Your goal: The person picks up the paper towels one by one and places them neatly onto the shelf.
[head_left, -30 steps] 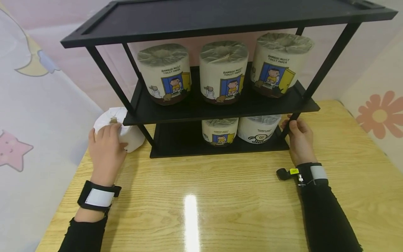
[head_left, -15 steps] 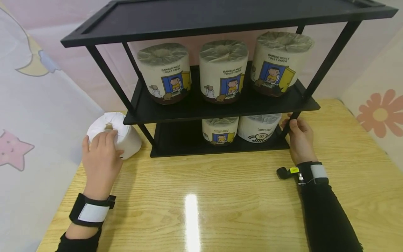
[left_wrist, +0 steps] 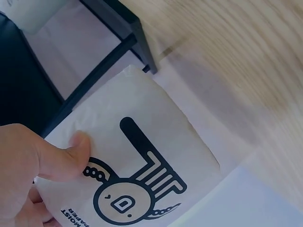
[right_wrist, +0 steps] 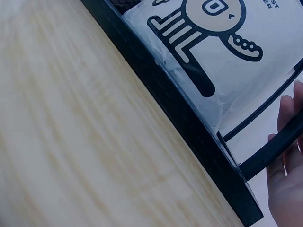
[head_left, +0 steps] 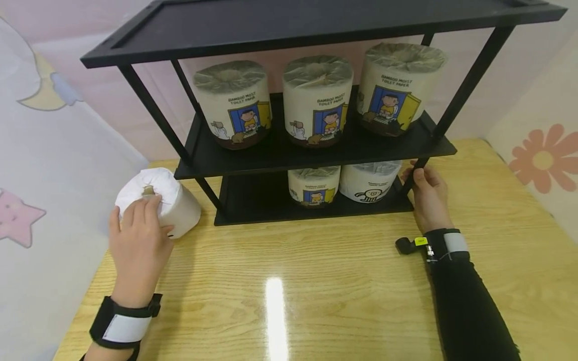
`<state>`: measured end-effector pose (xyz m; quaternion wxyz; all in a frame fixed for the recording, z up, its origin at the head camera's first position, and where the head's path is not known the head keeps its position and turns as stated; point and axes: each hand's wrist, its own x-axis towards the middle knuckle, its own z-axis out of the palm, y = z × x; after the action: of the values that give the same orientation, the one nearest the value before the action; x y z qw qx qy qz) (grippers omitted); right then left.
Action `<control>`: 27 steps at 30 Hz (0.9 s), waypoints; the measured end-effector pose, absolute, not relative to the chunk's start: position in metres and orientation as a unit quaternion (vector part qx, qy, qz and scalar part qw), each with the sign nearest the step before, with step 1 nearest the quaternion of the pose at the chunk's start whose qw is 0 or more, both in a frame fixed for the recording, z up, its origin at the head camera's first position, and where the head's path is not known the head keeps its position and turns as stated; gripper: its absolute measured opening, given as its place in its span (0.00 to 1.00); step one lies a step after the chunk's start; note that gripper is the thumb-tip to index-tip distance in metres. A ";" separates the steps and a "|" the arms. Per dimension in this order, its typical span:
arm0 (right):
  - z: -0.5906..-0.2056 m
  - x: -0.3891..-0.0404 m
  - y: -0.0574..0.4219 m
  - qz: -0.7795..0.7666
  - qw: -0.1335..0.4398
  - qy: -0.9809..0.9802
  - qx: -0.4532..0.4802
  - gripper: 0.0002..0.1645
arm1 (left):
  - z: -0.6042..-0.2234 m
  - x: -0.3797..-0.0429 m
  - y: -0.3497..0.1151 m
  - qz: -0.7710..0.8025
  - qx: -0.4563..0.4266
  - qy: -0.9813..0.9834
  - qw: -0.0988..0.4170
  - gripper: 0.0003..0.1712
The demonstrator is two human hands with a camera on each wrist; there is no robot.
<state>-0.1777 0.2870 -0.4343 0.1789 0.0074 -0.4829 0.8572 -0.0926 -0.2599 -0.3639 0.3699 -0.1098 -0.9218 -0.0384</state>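
My left hand (head_left: 139,245) grips a white-wrapped toilet roll (head_left: 182,213) at the rack's left, fingers over its top near the core hole. The left wrist view shows the thumb pressed on its printed side, with a cartoon animal figure on it. At the right end of the black rack (head_left: 311,163), my right hand (head_left: 431,200) holds the lower post (right_wrist: 272,146), thumb in front and fingers behind. Beside that post, on the bottom shelf, stands a white roll (head_left: 370,185) with a similar figure; a cream roll (head_left: 311,188) stands left of it.
Three cream toilet rolls, left (head_left: 232,110), middle (head_left: 316,110) and right (head_left: 397,95), stand on the middle shelf under the rack's top board (head_left: 316,20). Wood-grain table (head_left: 343,281) lies in front. A patterned wall sheet (head_left: 58,165) borders the left side.
My left hand and its toilet roll have moved left and toward me, away from the rack's left post. The right hand stays at the right post.
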 end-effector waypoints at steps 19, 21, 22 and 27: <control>-0.434 -0.178 0.286 0.855 0.179 -0.487 0.018 0.25 | -0.351 -0.064 -0.242 -0.028 -0.121 -0.895 0.428 0.32; -0.434 -0.177 0.286 0.856 0.177 -0.486 0.019 0.25 | -0.350 -0.062 -0.240 -0.026 -0.125 -0.895 0.427 0.32; -0.434 -0.177 0.286 0.856 0.177 -0.485 0.020 0.25 | -0.349 -0.061 -0.239 -0.025 -0.126 -0.895 0.426 0.33; -0.434 -0.177 0.286 0.856 0.178 -0.485 0.020 0.25 | -0.348 -0.057 -0.234 -0.024 -0.134 -0.894 0.427 0.32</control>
<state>-0.1774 0.2857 -0.4342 0.1778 0.0196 -0.4847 0.8562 -0.0570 -0.2341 -0.3479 0.4271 -0.1343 -0.8938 -0.0239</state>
